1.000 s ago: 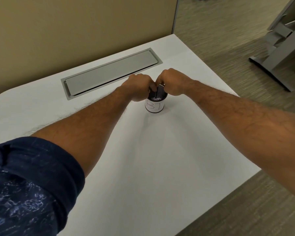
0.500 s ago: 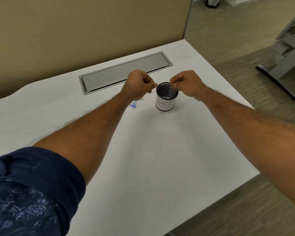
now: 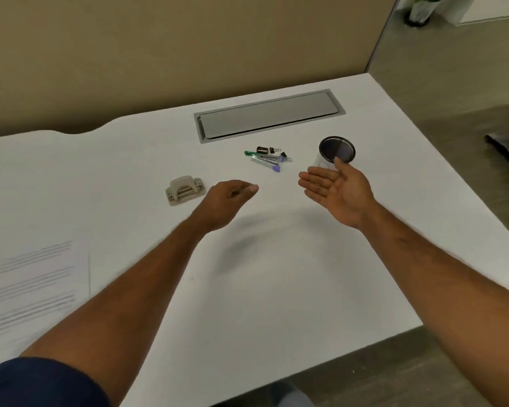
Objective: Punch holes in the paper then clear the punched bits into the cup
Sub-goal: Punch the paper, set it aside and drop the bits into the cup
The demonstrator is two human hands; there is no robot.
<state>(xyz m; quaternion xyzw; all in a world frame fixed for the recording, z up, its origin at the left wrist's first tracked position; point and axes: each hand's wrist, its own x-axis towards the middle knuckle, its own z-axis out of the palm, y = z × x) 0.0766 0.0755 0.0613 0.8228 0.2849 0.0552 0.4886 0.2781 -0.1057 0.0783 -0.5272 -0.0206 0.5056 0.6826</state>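
A small cup [image 3: 335, 149] with a dark inside and a white label stands on the white desk [image 3: 276, 289], right of centre. My right hand [image 3: 337, 195] hovers just in front of it, palm up, fingers spread, holding nothing. My left hand [image 3: 228, 202] hangs over the desk's middle with fingers loosely curled and nothing visible in them. A beige hole punch [image 3: 184, 190] lies to the left of my left hand. A printed sheet of paper [image 3: 36, 286] rests at the desk's left edge.
A heap of small stationery [image 3: 268, 158], with binder clips, a green item and a staple strip, lies between the hands and a grey cable hatch [image 3: 269, 116]. A tan partition stands behind the desk. Floor lies to the right and front.
Both hands have left the cup's rim and pulled back toward me, the right one turning palm up. The view has swung left, bringing the punch, paper and stationery into sight.
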